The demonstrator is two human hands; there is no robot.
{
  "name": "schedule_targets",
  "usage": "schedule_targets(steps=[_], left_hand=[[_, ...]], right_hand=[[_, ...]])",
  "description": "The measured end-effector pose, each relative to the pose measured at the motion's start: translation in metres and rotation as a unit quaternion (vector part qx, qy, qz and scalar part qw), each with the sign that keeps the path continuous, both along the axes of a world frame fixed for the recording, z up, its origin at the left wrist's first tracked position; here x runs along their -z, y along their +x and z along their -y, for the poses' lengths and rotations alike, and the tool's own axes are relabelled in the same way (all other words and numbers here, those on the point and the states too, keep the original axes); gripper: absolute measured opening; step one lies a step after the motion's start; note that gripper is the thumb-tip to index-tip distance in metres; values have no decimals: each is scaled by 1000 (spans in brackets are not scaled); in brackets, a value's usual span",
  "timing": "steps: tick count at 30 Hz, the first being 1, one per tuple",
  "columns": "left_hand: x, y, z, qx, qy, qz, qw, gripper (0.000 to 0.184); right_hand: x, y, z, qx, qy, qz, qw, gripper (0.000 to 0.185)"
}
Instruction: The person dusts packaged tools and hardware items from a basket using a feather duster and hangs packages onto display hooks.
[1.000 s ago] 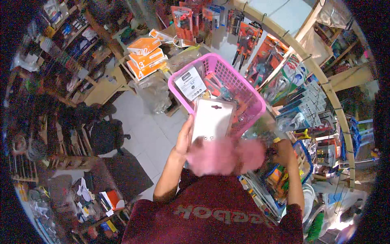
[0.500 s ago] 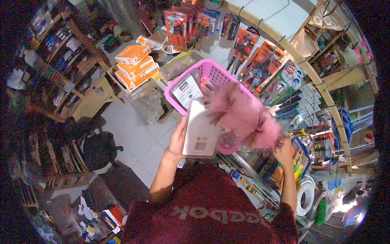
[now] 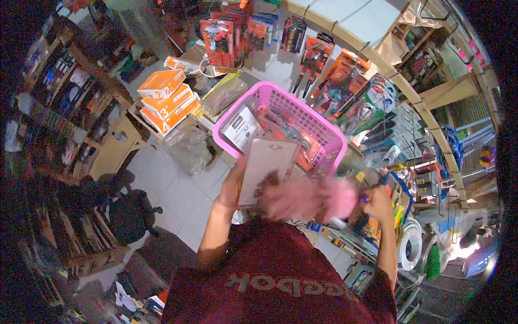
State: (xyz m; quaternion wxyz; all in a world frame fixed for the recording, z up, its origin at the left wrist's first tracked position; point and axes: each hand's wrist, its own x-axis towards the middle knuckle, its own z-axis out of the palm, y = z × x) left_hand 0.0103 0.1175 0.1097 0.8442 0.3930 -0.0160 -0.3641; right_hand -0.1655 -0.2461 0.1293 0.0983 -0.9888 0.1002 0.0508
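A flat white-backed package (image 3: 264, 162) is held at its left edge by my left hand (image 3: 233, 186), beside the near rim of a pink basket (image 3: 329, 128). My right hand (image 3: 377, 202), at the right, is closed round the handle of a fluffy pink duster (image 3: 318, 198). The duster is blurred and covers the lower part of the package. Inside the basket lie a white-labelled pack (image 3: 243, 128) and several red-carded tool packs (image 3: 283, 129).
Orange and white boxes (image 3: 168, 105) are stacked left of the basket. Carded tools (image 3: 313, 59) hang from a rack beyond it. A coil of white tubing (image 3: 410, 244) is at the right. A black chair (image 3: 129, 216) stands on the tiled floor at the left.
The duster has swung left and down from over the basket, back across the package's lower part. The view has shifted, and the boxes and basket appear further left.
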Motion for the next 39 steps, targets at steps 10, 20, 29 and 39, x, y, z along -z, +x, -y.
schedule_targets(steps=[10,20,29,39], left_hand=[[-7,-5,18,-13,-43,31,999,61],[-11,-24,51,-36,-61,63,995,61],[14,-44,82,0,-149,56,987,58],[10,-87,120,16,-1,100,995,59]], right_hand=[[-11,-17,16,13,-49,-20,999,20],[-8,-35,38,-7,-8,-10,1000,18],[18,-47,79,-70,-35,-41,996,22],[46,-67,128,-126,91,58,986,17]])
